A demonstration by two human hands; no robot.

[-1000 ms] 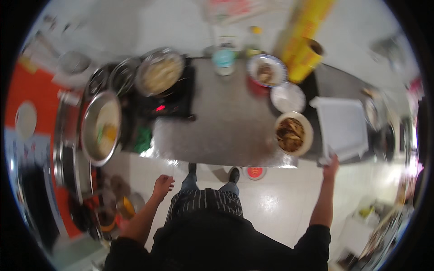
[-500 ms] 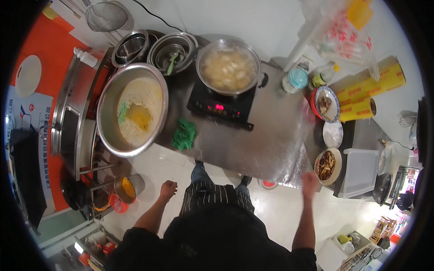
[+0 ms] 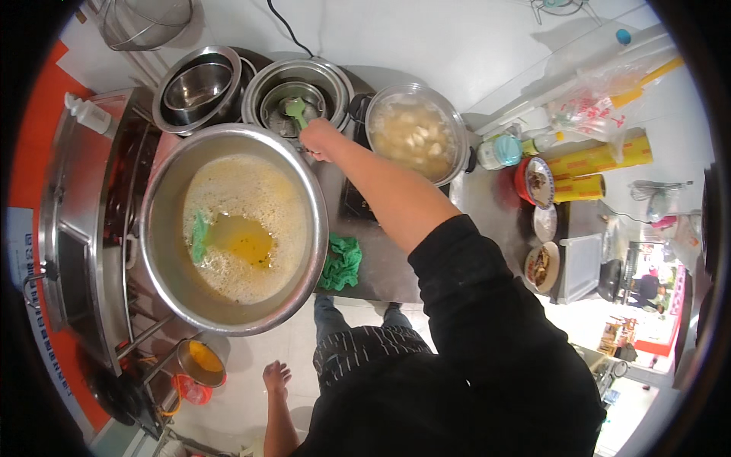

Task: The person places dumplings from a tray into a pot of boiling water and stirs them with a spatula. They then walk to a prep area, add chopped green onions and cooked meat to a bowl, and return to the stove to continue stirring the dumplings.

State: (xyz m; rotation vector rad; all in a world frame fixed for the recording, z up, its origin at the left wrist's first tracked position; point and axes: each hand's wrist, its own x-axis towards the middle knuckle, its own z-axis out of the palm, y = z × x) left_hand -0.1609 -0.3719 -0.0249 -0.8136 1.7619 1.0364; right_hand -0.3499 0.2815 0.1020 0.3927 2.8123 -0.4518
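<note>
My right hand (image 3: 320,139) reaches across to the stacked pots at the back, its fingers closed at the near end of a green-handled utensil (image 3: 297,112). The utensil's far end lies in a small metal bowl (image 3: 320,95), nested inside a larger metal pot (image 3: 343,85). Just below that hand stands a wide steel basin (image 3: 164,293) of cloudy, frothy liquid, with a yellow patch and something green floating in it. My left hand (image 3: 276,377) hangs low beside my apron, fingers loosely apart and holding nothing.
A pot of pale chunks in liquid (image 3: 413,141) stands on a black cooker (image 3: 356,204). A crumpled green cloth (image 3: 342,263) lies by the basin. Bowls (image 3: 542,266), yellow film rolls (image 3: 601,158) and a lidded jar (image 3: 501,152) stand at right. Metal bowls (image 3: 199,85) are stacked at back left.
My right hand has swung from the table's right end to the green-handled utensil at the back left. My left hand has dropped lower. The view has shifted toward the basin.
</note>
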